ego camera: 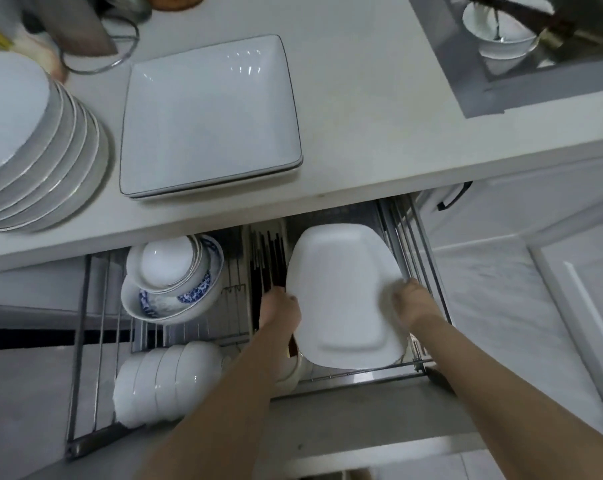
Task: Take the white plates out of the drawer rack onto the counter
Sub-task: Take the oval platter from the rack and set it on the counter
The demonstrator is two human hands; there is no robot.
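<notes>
A white squarish plate (pixel 341 292) is held tilted above the right half of the pulled-out wire drawer rack (pixel 410 237), its underside facing me. My left hand (pixel 280 308) grips its left edge and my right hand (pixel 410 301) grips its right edge. On the counter (pixel 362 109) above lie two stacked square white plates (pixel 208 116) with a thin dark rim. A stack of several round white plates (pixel 33 147) stands at the counter's left.
In the rack's left half sit nested bowls with a blue pattern (pixel 175 282) and a row of white bowls (pixel 165 379). Dark chopsticks (pixel 268 258) stand in the middle slot. A sink (pixel 535 46) with a white bowl is at the upper right.
</notes>
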